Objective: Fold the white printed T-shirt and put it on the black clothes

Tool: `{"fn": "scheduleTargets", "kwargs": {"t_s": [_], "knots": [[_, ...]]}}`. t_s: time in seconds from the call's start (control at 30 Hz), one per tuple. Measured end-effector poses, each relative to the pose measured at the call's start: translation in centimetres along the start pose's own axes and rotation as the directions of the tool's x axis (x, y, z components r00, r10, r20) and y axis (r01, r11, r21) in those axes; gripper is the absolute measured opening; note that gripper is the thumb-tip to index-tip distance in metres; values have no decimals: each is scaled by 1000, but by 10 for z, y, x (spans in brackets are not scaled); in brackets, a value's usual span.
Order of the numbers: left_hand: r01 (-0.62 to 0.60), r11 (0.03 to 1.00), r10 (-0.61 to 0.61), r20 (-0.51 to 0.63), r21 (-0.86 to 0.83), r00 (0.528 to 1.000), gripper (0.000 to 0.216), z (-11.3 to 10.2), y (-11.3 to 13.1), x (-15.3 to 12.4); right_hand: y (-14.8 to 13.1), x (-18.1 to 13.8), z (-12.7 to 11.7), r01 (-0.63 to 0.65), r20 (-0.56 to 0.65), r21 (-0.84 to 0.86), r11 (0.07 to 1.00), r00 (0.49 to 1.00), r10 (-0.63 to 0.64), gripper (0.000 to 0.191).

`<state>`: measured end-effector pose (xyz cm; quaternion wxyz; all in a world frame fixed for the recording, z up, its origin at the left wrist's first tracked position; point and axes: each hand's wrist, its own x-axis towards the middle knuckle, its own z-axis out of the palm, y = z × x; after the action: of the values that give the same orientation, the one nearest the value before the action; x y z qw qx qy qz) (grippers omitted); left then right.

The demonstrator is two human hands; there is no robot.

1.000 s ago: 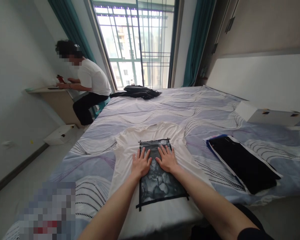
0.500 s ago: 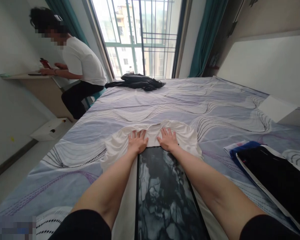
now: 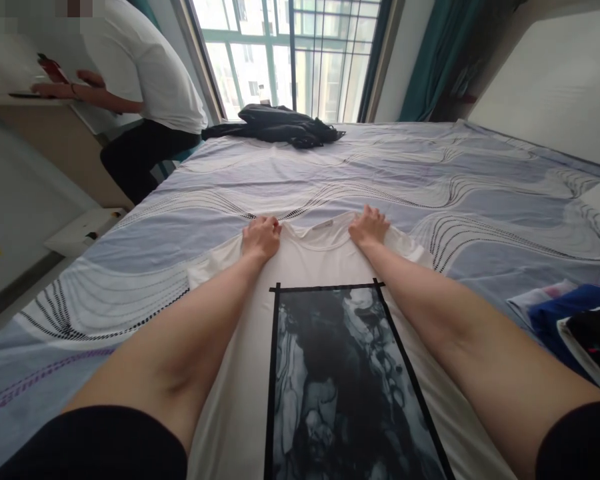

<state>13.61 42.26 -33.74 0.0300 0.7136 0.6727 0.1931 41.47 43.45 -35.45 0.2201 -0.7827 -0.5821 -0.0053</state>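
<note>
A white T-shirt (image 3: pixel 320 261) with a dark marbled print framed in black lies spread on the bed, its collar pointing away from me. My left hand (image 3: pixel 261 238) grips the cloth at the left shoulder, fingers curled over the edge. At the right shoulder my right hand (image 3: pixel 370 227) is closed on the fabric in the same way. Between the two hands the neckline shows, with a small label at its back. The lower part of the shirt runs out of view toward me.
The bed (image 3: pixel 380 167) has a wavy-patterned sheet. Folded dark clothes (image 3: pixel 575 327) lie at the right. A black bag or garment (image 3: pixel 285 127) rests at the far edge by the window. A person in a white top (image 3: pixel 150 73) sits at a desk (image 3: pixel 45 120) on the left.
Both hands have gone from lying flat near the print's top to gripping the shoulders. The shirt's upper part is pulled out flatter. My view has tilted down.
</note>
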Motion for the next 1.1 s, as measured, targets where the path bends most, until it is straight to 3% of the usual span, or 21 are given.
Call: {"fn": "scheduleTargets", "kwargs": {"t_s": [0.07, 0.2, 0.43, 0.6, 0.7, 0.8, 0.87, 0.93, 1.1], "knots": [[30, 1000, -30, -96, 1, 995, 35, -3, 1, -5, 6, 6, 0, -103, -8, -20, 994, 995, 103, 43], [123, 992, -110, -237, 39, 965, 43, -3, 4, -9, 23, 22, -1, -36, 32, -46, 998, 999, 37, 38], [146, 982, -137, -79, 121, 987, 37, 2, 1, 1, 67, 32, -17, 9, 91, -143, 990, 996, 4, 44], [158, 982, -149, -88, 99, 985, 37, 2, 2, 4, 125, 7, -65, -150, 152, -174, 973, 973, 177, 51], [144, 985, -134, -104, 98, 985, 40, 2, 1, 4, 149, -20, -95, -180, 211, -188, 966, 953, 218, 54], [131, 986, -120, -105, 101, 987, 41, 1, 1, 3, 150, -48, -110, -281, 361, 71, 957, 902, 238, 40], [131, 986, -121, -99, 106, 988, 41, -2, 2, 3, 143, -59, -114, -364, 404, 282, 888, 884, 234, 33], [133, 985, -123, -90, 111, 988, 41, -4, 2, 2, 135, -62, -118, -386, 379, 384, 839, 894, 238, 30], [120, 987, -113, -67, 112, 991, 43, -7, 1, 2, 140, -44, -139, -409, 272, 415, 813, 908, 318, 32]]}}
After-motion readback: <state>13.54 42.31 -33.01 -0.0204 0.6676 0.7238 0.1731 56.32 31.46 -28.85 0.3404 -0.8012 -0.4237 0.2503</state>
